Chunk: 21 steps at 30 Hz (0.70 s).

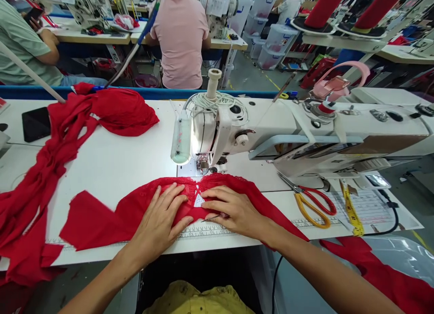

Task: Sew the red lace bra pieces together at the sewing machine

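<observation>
A red lace fabric piece lies on the white table in front of the sewing machine. My left hand rests flat on the lace, fingers spread. My right hand lies beside it on the lace, fingers on a small white label, with a thin metal tool under the thumb. Both hands are just in front of the needle area.
Orange-handled scissors and a yellow tape measure lie right of my hands. A heap of red fabric covers the table's left side, near a black phone. Two people sit at tables behind.
</observation>
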Tool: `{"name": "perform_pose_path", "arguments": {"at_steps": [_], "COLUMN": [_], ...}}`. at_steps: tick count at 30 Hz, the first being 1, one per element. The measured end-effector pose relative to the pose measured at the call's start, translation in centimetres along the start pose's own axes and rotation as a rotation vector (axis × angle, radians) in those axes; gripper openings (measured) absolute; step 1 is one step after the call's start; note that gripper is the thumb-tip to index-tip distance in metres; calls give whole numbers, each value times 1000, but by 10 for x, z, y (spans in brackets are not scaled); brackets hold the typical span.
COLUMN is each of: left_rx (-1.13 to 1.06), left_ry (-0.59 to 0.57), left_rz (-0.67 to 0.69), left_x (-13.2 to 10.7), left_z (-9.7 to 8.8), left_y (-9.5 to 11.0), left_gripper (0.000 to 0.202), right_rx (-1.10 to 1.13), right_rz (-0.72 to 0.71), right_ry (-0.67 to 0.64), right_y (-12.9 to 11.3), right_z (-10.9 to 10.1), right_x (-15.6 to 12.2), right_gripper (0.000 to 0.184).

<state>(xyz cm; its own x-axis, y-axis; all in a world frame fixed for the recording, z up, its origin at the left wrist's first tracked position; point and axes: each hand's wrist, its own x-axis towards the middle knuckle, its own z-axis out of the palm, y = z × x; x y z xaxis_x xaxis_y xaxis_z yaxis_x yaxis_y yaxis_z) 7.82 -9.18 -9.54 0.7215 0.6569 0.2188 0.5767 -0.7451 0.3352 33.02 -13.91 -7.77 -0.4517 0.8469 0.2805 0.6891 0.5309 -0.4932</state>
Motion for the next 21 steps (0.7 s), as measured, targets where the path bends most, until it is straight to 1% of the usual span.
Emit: {"name": "perform_pose_path", "arguments": {"at_steps": [3,8,10,12,14,19,21], "left_rx": [13,16,29,45,52,95,122], "left_ry": [1,-16,-23,-25,-21,-40,-28], "left_rz": [3,0,22,69,126,200,255], "left_x": [-3,-3,-4,-7,-10,-15,-15], "left_z": [-2,-4,-5,-6,-8,-11,-10], "left_y": [-2,-2,-3,-4,-5,-4,-2], "left_gripper": [48,56,51,41,37,45,45], "right_rx": [1,3,1,-5,-14,-21,-26], "right_rz": [-14,-26,-29,-26,-16,-13,-13], "right_ry": [2,9,13,13,4,-1,1], "right_y": [1,2,2,2,2,1,1], "right_z": [-1,0,1,1,0,0,0], "right_x": [-1,0,-1,-1,-2,-2,-2], "right_gripper": [22,22,22,23,23,23,22]}}
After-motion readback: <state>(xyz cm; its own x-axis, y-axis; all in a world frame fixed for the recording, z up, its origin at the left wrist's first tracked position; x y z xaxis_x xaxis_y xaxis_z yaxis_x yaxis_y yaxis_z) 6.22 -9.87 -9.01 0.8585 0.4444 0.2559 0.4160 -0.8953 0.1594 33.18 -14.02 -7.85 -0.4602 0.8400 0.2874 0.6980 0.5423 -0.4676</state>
